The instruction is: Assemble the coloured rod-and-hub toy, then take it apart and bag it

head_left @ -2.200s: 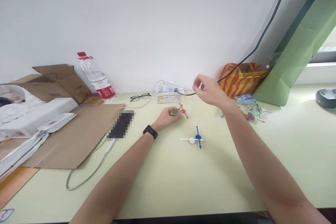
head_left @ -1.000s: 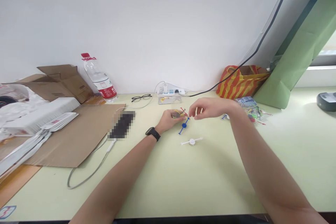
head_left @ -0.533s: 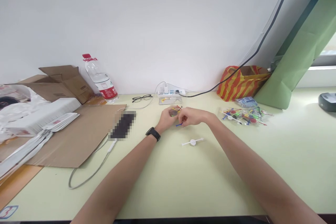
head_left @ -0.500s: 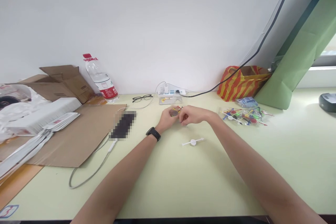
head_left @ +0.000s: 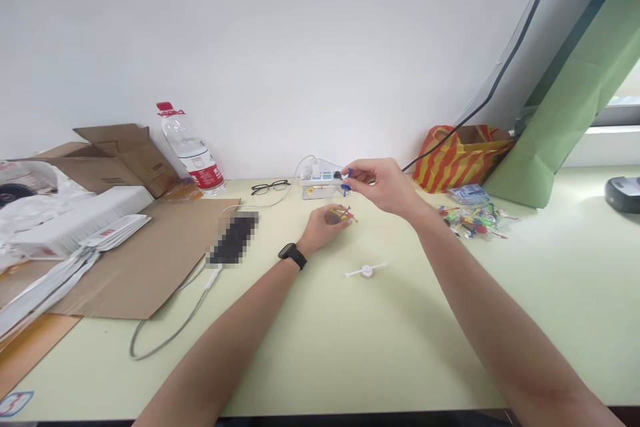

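My left hand (head_left: 323, 225) is curled around several thin plastic pieces (head_left: 344, 212) in yellow, red and a dark colour; their exact kind is too small to make out. Higher up and to its right, my right hand (head_left: 383, 185) pinches a small blue plastic piece (head_left: 346, 188) between thumb and fingers, raised in front of the power strip. The two hands are apart. On the table nearer to me lies a white plastic piece (head_left: 367, 271), a round disc with a thin arm on either side.
Bagged coloured plastic pieces (head_left: 483, 220) lie right, before a striped bag (head_left: 460, 157). A power strip (head_left: 323, 177) and glasses (head_left: 271, 187) are at the wall. Left are a blurred-out dark phone-like object (head_left: 233, 239), cardboard (head_left: 150, 267), a bottle (head_left: 197, 160) and a box (head_left: 125, 157).
My right hand has moved up and away from my left hand, and the blue piece now shows in its fingers. My left hand has stayed in place.
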Tool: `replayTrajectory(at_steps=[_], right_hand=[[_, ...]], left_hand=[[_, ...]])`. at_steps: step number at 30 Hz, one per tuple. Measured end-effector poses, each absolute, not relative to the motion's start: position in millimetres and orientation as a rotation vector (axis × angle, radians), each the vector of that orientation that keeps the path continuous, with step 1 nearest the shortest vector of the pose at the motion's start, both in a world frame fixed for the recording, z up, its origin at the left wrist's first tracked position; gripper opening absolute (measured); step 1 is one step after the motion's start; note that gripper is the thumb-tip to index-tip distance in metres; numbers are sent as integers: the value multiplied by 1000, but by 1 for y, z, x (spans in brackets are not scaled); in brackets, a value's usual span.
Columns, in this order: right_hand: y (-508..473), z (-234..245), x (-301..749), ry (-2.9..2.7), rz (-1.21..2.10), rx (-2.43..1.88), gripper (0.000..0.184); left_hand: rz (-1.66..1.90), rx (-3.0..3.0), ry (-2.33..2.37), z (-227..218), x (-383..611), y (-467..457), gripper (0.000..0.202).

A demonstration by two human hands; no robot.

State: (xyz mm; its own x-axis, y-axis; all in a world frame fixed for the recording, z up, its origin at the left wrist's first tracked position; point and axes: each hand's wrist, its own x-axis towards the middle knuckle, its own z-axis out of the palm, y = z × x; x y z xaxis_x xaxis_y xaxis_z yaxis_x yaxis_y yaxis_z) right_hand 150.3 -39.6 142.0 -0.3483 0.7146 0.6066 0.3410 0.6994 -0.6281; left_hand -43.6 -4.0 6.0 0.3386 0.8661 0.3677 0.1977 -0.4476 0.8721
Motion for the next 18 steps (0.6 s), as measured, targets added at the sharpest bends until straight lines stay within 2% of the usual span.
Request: replayTrajectory(at_steps=[4,8,13,18], right_hand=[[-32,132,147,-2042,417,-851,13],[-34,134,145,-1998,410,-844,17],[-42,142,143,-1868,453,-862,25],[-37,136,145,-2100,432,-970,18]], left_hand=[[1078,1896,964,4,-45,-2,45],[1083,1919,996,3,-45,-1,46],[1125,1967,980,5,-44,-3,39],[1155,2042,1002,3,-44,-2,33]])
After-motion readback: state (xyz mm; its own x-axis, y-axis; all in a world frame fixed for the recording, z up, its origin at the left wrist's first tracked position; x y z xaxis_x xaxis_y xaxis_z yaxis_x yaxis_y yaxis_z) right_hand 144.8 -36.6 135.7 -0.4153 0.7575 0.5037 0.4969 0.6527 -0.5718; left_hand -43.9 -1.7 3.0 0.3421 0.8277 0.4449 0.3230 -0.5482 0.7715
